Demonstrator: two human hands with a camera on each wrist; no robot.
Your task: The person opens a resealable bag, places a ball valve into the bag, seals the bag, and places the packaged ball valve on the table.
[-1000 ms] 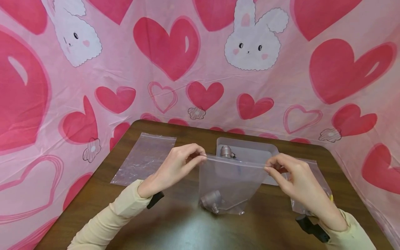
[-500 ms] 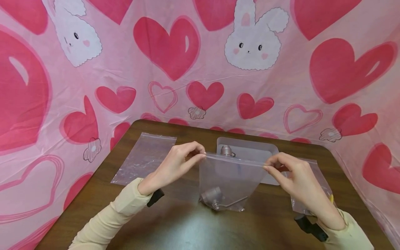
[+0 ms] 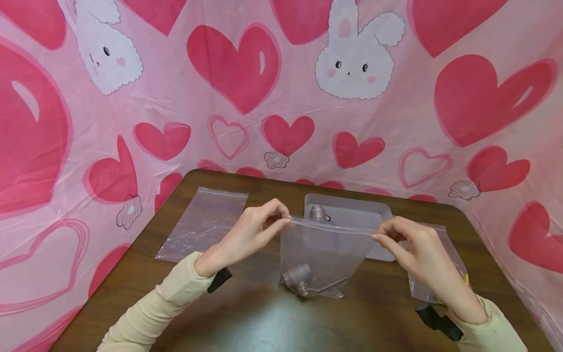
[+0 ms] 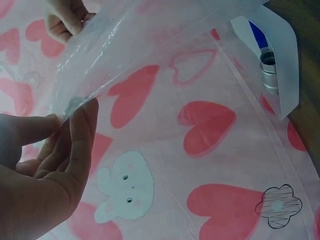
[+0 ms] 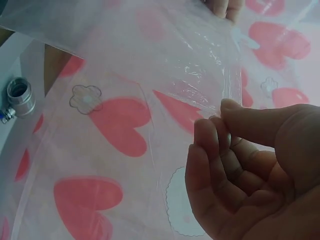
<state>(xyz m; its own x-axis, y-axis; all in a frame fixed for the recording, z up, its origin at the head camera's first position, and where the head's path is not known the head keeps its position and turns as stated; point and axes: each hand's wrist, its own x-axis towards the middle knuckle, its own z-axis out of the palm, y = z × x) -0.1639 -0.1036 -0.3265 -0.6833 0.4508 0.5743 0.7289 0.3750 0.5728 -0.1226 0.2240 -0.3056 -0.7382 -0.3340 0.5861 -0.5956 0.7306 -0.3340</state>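
Note:
A clear zip bag (image 3: 325,254) hangs upright above the near part of the table, its zip edge stretched between both hands. My left hand (image 3: 248,234) pinches the top left corner between thumb and fingers. At the top right corner, my right hand (image 3: 418,254) does the same, and its pinch shows close up in the right wrist view. Low in the bag lie a metal pipe fitting (image 3: 297,276) and a thin bent metal rod (image 3: 327,285), both seen through the plastic.
Behind the bag stands a translucent plastic tray (image 3: 380,210) holding another metal fitting (image 3: 317,213). A flat zip bag (image 3: 204,220) lies at the left of the brown table (image 3: 272,322). Another bag (image 3: 446,247) lies at the right, partly behind the right hand. Pink heart-patterned cloth (image 3: 396,122) surrounds the table.
Both hands keep pinching the zip bag's top corners and have barely moved. The bag's lower end, with the fitting and rod, has shifted slightly up.

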